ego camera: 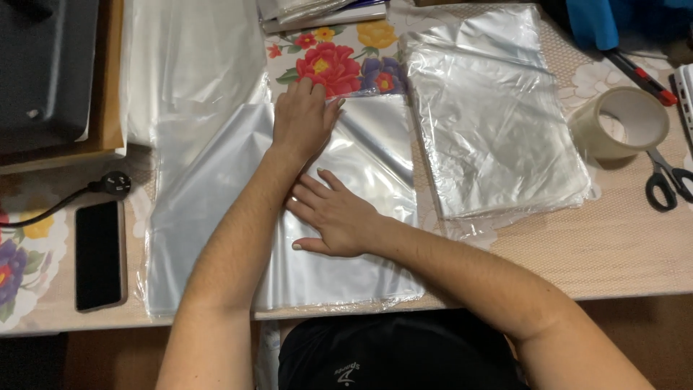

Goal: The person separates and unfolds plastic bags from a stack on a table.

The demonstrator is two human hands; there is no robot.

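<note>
— Where's the right hand (pixel 339 217)?
— Flat, fingers spread, pressing the clear plastic sheet (pixel 216 217) near the desk's (pixel 621 253) front edge, gripping nothing.
— The left hand (pixel 303 119)?
— Farther back, open, palm down on the sheet's far edge.

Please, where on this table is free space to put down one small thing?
Bare tablecloth lies along the near edge, right of the right hand, below the stacked clear bags and scissors. A narrow strip lies between phone and plastic sheet. The far right, around the tape roll, is crowded.
</note>
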